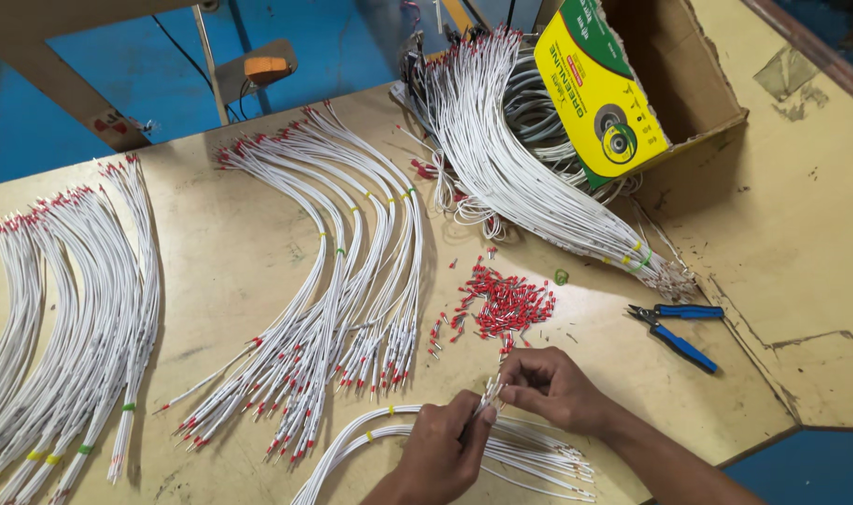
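The left hand point(442, 451) was clenched around a small bundle of thin white insulated wires point(529, 455) lying at the near edge of the tan workbench point(230, 271), while the right hand point(550, 385) pinched what seemed a wire tip at the bundle's raised end. The loose heap of small red ferrules point(503, 307) lay just beyond; a careless sweep could scatter them toward the blue-handled cutters point(680, 329).

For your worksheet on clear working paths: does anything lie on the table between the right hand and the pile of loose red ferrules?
Nothing visible does. The right hand pinches white wire ends together with the left hand, and the red ferrule pile lies just beyond on bare tabletop. The blue-handled pliers lie off to the right.
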`<move>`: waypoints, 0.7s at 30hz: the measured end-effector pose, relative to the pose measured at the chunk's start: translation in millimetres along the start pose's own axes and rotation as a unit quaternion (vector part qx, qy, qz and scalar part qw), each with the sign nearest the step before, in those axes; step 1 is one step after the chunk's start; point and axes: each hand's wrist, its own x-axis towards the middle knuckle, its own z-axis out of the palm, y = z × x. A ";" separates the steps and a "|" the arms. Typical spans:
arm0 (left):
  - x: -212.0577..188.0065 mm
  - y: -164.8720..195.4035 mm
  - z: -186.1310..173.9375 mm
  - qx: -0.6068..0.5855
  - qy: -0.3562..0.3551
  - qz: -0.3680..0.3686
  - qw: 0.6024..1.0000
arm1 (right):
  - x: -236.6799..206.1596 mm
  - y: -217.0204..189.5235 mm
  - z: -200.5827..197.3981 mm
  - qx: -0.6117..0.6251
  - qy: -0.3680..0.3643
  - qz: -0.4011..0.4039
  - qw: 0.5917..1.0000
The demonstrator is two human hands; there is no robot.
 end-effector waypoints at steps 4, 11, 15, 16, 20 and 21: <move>1.2 -1.3 2.5 0.005 0.002 0.013 1.000 | -0.5 -0.9 -0.6 0.025 0.003 -0.022 0.999; 3.6 2.5 1.5 -0.011 0.016 0.020 1.000 | 1.2 -4.8 3.7 0.071 0.018 -0.031 0.997; 4.8 5.2 2.2 0.008 0.027 0.032 0.999 | -0.3 -3.1 7.4 0.103 0.024 -0.038 0.994; 5.0 5.4 2.2 0.011 0.032 0.037 0.999 | -1.0 -3.3 8.9 0.095 0.030 -0.036 0.994; 2.5 4.5 3.0 0.000 0.046 0.033 0.998 | 0.4 -10.8 11.2 0.088 0.050 -0.029 0.994; 0.4 4.3 3.1 0.020 0.038 0.049 0.998 | 2.4 -14.4 8.3 0.092 0.056 -0.027 0.994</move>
